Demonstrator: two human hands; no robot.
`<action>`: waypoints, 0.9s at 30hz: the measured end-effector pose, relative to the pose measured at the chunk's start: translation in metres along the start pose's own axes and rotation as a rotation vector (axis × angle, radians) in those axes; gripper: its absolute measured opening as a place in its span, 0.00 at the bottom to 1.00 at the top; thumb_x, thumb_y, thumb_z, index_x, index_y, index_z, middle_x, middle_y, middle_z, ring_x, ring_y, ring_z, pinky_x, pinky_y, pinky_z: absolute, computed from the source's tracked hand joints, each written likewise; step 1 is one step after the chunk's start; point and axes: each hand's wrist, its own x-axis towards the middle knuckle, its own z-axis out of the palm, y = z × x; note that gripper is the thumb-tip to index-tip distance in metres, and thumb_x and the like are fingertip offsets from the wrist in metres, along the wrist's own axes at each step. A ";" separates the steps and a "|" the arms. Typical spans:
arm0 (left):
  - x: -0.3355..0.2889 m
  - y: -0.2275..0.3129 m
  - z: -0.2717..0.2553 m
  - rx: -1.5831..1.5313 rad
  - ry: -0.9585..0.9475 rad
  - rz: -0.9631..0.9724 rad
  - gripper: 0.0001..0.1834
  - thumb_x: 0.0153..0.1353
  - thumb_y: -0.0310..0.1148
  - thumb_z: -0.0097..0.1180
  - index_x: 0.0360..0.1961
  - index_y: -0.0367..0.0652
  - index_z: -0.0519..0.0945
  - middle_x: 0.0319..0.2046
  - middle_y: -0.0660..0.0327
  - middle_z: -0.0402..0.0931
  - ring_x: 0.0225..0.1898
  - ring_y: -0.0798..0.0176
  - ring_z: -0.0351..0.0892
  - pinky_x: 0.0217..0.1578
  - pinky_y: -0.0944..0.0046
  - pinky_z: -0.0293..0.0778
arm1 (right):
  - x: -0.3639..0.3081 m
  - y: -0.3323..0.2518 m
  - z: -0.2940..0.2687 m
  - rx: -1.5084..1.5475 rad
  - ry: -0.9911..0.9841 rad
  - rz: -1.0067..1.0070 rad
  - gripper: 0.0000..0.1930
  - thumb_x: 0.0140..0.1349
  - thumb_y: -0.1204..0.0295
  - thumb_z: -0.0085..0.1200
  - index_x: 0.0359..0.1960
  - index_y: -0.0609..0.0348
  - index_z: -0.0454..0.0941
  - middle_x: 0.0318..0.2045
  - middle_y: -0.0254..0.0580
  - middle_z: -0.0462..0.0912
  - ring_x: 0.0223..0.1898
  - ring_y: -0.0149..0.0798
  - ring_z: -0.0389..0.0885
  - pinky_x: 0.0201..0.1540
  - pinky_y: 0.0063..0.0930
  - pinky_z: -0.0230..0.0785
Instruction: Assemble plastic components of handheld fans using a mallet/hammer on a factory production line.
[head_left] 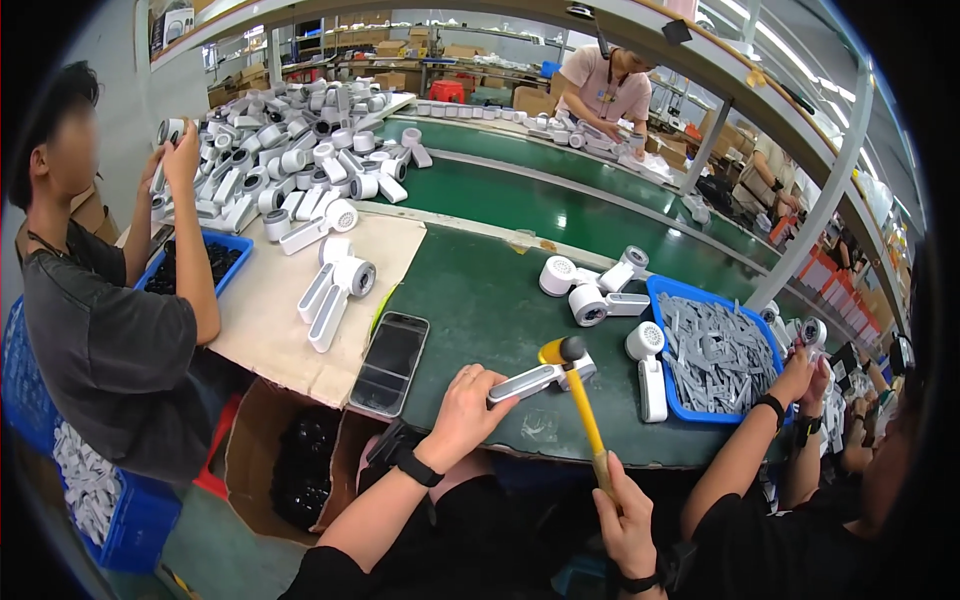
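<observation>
My left hand (468, 412) grips the handle end of a white handheld fan (526, 383) with a grey strip along it, lying on the green table near its front edge. In my right hand (628, 520) is a mallet (584, 412) with a yellow handle. One end of its head is yellow and the other black. The mallet head is over the fan's round end and partly hides it; whether they touch I cannot tell. Right of it, another white fan (652, 385) lies alone. Several more fans (592, 304) are grouped behind.
A blue tray (690, 412) of grey strips stands at the right, by a co-worker's hands (795, 380). A phone (391, 363) lies left of my hand. Farther left are fans on cardboard (270, 330), a large fan pile, and a person holding one. A green conveyor (480, 200) runs behind.
</observation>
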 end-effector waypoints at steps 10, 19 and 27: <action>-0.021 0.006 -0.004 0.103 0.059 -0.162 0.15 0.48 0.36 0.73 0.39 0.47 0.87 0.31 0.62 0.79 0.43 0.55 0.75 0.46 0.56 0.66 | 0.010 -0.016 0.000 0.038 0.081 -0.159 0.29 0.62 0.82 0.58 0.66 0.59 0.70 0.27 0.47 0.73 0.27 0.44 0.74 0.35 0.30 0.69; -0.018 0.006 -0.006 0.129 0.019 -0.198 0.16 0.48 0.38 0.72 0.37 0.44 0.87 0.30 0.63 0.78 0.44 0.55 0.73 0.44 0.56 0.65 | 0.003 -0.018 -0.001 0.013 0.008 -0.138 0.28 0.60 0.84 0.57 0.65 0.66 0.71 0.41 0.49 0.83 0.38 0.41 0.82 0.46 0.27 0.73; -0.022 0.001 -0.003 0.172 0.028 -0.206 0.15 0.48 0.38 0.72 0.37 0.44 0.87 0.29 0.63 0.76 0.44 0.56 0.73 0.44 0.56 0.65 | 0.006 -0.025 0.001 -0.028 -0.103 -0.075 0.29 0.60 0.82 0.59 0.65 0.61 0.71 0.27 0.46 0.73 0.27 0.40 0.73 0.34 0.29 0.68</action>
